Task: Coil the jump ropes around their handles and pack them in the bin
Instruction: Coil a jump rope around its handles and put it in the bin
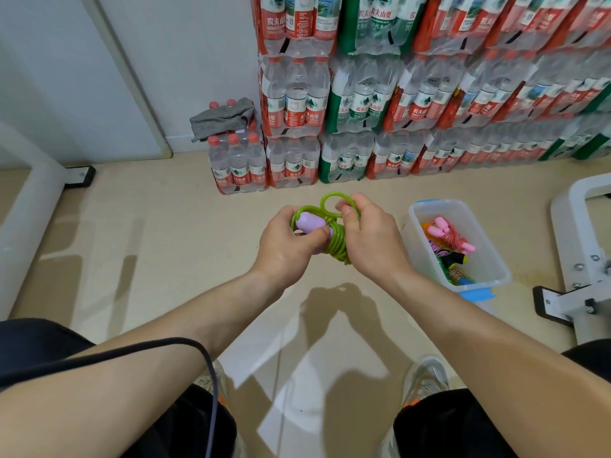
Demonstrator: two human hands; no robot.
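Note:
I hold a green jump rope (336, 243) with lilac handles (310, 222) above the floor, at the middle of the view. My left hand (287, 247) grips the handles, with several turns of rope wound around them. My right hand (370, 238) pinches a loose green loop (330, 198) that sticks up above the bundle. To the right, on the floor, stands a clear plastic bin (492, 279) with blue latches. Inside it lie coiled ropes, one with pink handles (443, 230).
Stacked shrink-wrapped packs of water bottles (363, 104) line the far wall, and a grey cloth (222, 118) lies on a low pack. White metal frames stand at the left (29, 209) and at the right (582, 246). A black cable (211, 368) crosses my left forearm.

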